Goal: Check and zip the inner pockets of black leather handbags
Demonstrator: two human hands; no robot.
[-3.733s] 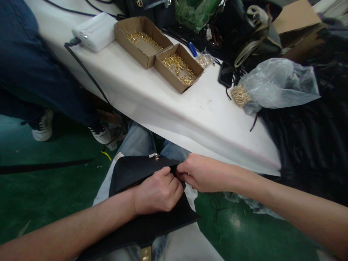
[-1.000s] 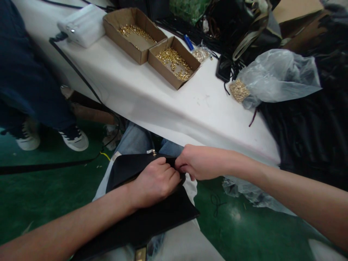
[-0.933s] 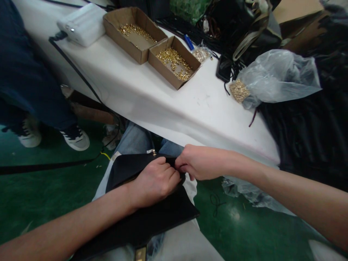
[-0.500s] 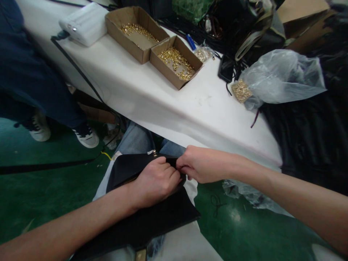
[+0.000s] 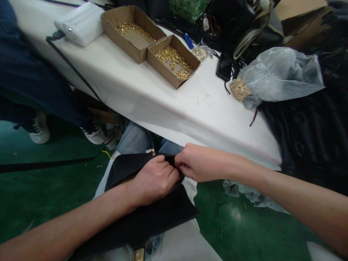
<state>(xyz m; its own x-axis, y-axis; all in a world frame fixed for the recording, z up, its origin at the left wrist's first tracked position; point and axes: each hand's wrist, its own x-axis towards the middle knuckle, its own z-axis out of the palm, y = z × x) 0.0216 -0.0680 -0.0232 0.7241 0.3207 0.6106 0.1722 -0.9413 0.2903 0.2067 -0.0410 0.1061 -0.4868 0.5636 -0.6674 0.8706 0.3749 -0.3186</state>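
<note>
A black handbag (image 5: pixel 168 214) with its flap spread out lies across my lap. My left hand (image 5: pixel 156 178) is closed over the bag's upper edge, knuckles up, its fingertips hidden inside the fold. Right beside it, my right hand (image 5: pixel 190 162) pinches the bag's right end with fingers curled; any small part between the fingertips is hidden. Small gold-coloured hardware (image 5: pixel 153 152) stands at the bag's far edge. A gold clasp (image 5: pixel 139 254) shows near the bottom of the view, below the flap.
On the white table (image 5: pixel 163 98) are two cardboard boxes, a larger one (image 5: pixel 122 40) and a smaller one (image 5: pixel 163 69), holding gold metal pieces. A clear plastic bag (image 5: pixel 282 74), a black phone (image 5: pixel 224 67) and a white device (image 5: pixel 84 24) lie there too. Another person's legs (image 5: pixel 35 72) stand at left.
Both hands keep their hold on the handbag with hardly any movement. The whole view has shifted slightly. The other person's nearer shoe has moved a little to the right.
</note>
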